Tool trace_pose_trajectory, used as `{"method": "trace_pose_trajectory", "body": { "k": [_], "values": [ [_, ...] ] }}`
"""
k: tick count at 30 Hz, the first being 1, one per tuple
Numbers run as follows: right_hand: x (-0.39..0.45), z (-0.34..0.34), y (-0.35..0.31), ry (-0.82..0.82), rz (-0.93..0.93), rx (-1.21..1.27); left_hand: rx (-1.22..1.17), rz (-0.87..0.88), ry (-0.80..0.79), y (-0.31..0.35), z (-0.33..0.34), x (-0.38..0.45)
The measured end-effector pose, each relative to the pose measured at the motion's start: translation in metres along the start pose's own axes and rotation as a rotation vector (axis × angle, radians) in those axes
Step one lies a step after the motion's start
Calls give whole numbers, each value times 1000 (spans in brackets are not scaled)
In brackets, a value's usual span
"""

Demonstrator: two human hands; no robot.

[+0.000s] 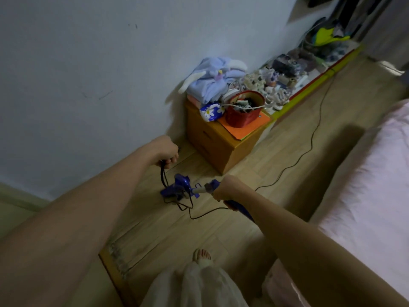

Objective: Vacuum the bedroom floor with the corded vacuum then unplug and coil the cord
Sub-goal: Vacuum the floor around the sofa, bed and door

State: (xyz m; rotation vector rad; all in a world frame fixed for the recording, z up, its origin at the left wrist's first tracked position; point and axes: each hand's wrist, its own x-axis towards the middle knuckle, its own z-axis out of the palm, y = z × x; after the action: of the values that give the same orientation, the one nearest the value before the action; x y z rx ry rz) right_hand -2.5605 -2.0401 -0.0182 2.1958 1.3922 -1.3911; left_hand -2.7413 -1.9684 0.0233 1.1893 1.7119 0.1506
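A blue corded vacuum stands on the wooden floor in front of me, its head near the wall. My right hand grips its blue handle. My left hand holds a loop of the black cord above the vacuum's head. More of that cord lies tangled beside the head, then trails right and away across the floor toward the far end of the room. The plug is out of view.
A wooden nightstand against the wall carries a red basket, an orange sheet and folded blue clothes. A low cluttered shelf runs beyond it. The pink bed lies at right. My foot is below.
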Motion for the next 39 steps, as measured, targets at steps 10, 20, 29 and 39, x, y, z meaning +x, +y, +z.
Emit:
{"method": "trace_pose_trajectory", "body": {
  "k": [10, 20, 29, 39],
  "values": [
    [-63, 52, 24, -79, 147, 258, 100, 90, -54, -11, 27, -41],
    [-38, 80, -5, -32, 127, 519, 52, 79, -68, -34, 24, -37],
    [24, 47, -19, 41, 76, 421, -16, -16, -8, -24, -11, 8],
    [110, -54, -80, 256, -94, -22, -84, -90, 44, 14, -38, 79]
  ]
}}
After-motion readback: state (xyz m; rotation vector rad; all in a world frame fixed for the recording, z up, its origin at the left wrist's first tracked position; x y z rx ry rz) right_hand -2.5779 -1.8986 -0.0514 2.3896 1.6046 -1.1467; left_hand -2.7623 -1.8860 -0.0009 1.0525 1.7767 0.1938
